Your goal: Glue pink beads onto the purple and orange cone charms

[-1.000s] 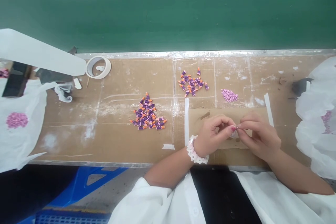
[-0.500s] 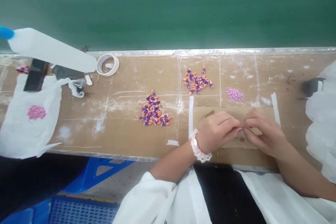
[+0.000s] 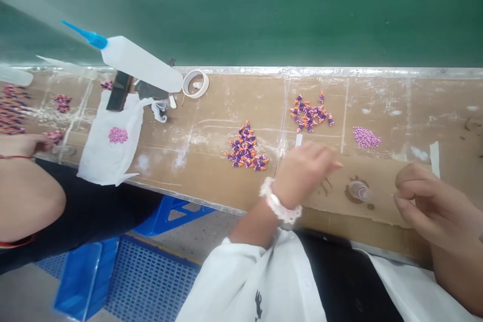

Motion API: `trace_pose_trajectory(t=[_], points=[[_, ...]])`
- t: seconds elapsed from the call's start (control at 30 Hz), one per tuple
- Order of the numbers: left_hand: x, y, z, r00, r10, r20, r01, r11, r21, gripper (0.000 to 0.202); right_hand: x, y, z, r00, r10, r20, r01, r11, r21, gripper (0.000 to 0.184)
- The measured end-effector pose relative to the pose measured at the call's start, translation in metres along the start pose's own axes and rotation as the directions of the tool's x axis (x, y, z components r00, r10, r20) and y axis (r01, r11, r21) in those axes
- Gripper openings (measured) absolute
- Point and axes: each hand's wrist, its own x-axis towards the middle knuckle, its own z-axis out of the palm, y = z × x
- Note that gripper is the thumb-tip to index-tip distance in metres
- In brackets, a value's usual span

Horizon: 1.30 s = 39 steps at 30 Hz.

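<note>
My left hand [image 3: 304, 173], with a lace scrunchie [image 3: 281, 201] on its wrist, is over the left part of a taped-down cardboard sheet [image 3: 392, 171]. Motion blurs its fingers, so I cannot see whether they hold anything. At the sheet's right side, my right hand [image 3: 433, 206] is closed in a pinch. A tiny thin tip shows at its fingertips, too small to name. Between the hands stands a small clear cup [image 3: 360, 190]. Beyond my left hand lies a pile of small purple-and-orange figures [image 3: 310, 114]; another such pile [image 3: 245, 148] is left of it. Tiny pink-purple pieces [image 3: 367, 137] are heaped beyond the sheet.
A white bottle with a blue nozzle [image 3: 141, 65] is at the back left, near a tape roll [image 3: 196, 84]. A white bag [image 3: 92, 148] bears pink pieces [image 3: 118, 135]. Another person's hand [image 3: 32, 145] is at far left. Blue crates [image 3: 81, 276] stand below the table.
My hands have drawn apart: the left went leftward, the right to the right. The clear cup between them has come into sight. The view has shifted left.
</note>
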Motion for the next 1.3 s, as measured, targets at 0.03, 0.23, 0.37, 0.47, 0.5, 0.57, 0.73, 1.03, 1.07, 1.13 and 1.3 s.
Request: trace_pose_trajectory(t=[0.03,0.23,0.37,0.47,0.5,0.57,0.73,1.03,1.07,1.13,1.3], points=[[-0.004,-0.013,-0.012,0.993,-0.108,0.047,0.102,0.987,0.123,0.016,0.001,-0.001,-0.001,1.0,0.0,-0.006,0.0,1.0,-0.021,0.021],[-0.034,-0.084,-0.062,0.799,-0.564,0.208,0.315,0.688,0.654,0.029,-0.002,-0.004,0.0,0.999,-0.03,0.013,0.032,0.991,-0.131,0.021],[-0.036,-0.091,-0.061,0.785,-0.558,0.269,0.23,0.666,0.71,0.028,-0.004,-0.004,0.002,0.997,-0.077,0.03,0.081,0.986,-0.149,0.022],[-0.035,-0.088,-0.057,0.792,-0.54,0.286,0.209,0.679,0.704,0.028,-0.005,-0.005,0.002,0.996,-0.086,0.027,0.089,0.985,-0.15,0.025],[-0.035,-0.088,-0.056,0.797,-0.531,0.287,0.204,0.684,0.7,0.028,-0.006,-0.004,0.002,0.996,-0.09,0.029,0.093,0.985,-0.148,0.026],[-0.035,-0.089,-0.054,0.816,-0.502,0.285,0.187,0.697,0.692,0.029,-0.007,-0.004,0.003,0.995,-0.095,0.024,0.098,0.986,-0.138,0.027],[-0.032,-0.097,-0.056,0.872,-0.366,0.326,0.064,0.745,0.665,0.027,-0.007,-0.002,0.004,0.998,-0.071,0.004,0.071,0.993,-0.097,0.027],[-0.012,-0.112,-0.058,0.815,-0.119,0.567,-0.105,0.932,0.346,0.022,-0.006,-0.001,0.001,1.0,-0.017,-0.022,0.015,0.998,-0.06,0.024],[-0.01,-0.109,-0.055,0.818,-0.088,0.568,-0.098,0.952,0.289,0.023,-0.006,-0.001,0.001,1.0,-0.019,-0.021,0.017,0.998,-0.066,0.024],[-0.007,-0.105,-0.046,0.836,-0.057,0.546,-0.096,0.964,0.248,0.023,-0.006,-0.001,0.001,1.0,-0.022,-0.016,0.02,0.997,-0.073,0.023],[-0.006,-0.092,-0.032,0.901,-0.116,0.417,-0.042,0.935,0.351,0.023,-0.007,0.0,0.0,1.0,-0.023,-0.012,0.022,0.998,-0.06,0.023]])
